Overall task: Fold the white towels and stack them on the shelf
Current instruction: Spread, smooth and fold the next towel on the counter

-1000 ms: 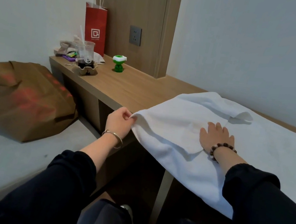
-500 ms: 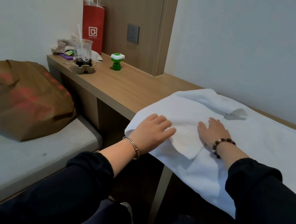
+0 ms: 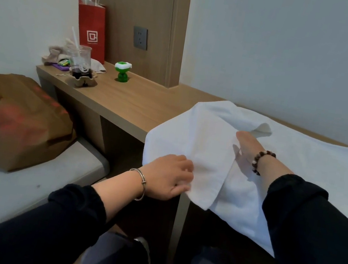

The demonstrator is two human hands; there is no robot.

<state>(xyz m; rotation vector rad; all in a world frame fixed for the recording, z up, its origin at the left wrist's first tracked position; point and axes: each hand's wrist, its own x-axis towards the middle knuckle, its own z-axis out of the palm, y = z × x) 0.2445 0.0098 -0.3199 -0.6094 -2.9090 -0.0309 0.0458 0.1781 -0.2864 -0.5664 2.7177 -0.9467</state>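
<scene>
A white towel (image 3: 191, 132) lies spread over the right part of the wooden desk (image 3: 127, 101), and its near edge hangs off the front. A folded flap covers its left part. My left hand (image 3: 167, 176) grips the flap's near corner at the desk's front edge, fingers on top and thumb below. My right hand (image 3: 246, 151), with a bead bracelet at the wrist, lies flat on the lower layer, and its fingers are hidden under the flap's right edge. More white cloth (image 3: 322, 169) stretches off to the right.
At the desk's far left stand a red paper bag (image 3: 91, 27), a plastic cup with a straw (image 3: 81, 62) and a small green figure (image 3: 122, 73). A brown bag (image 3: 11, 117) lies on a grey mattress (image 3: 11, 188) to the left. A wall socket (image 3: 140, 38) sits on the wood panel.
My left hand carried the towel's left corner over to the right, laid it flat, then slid back to the near edge and gripped it. The flap now covers my right hand's fingers.
</scene>
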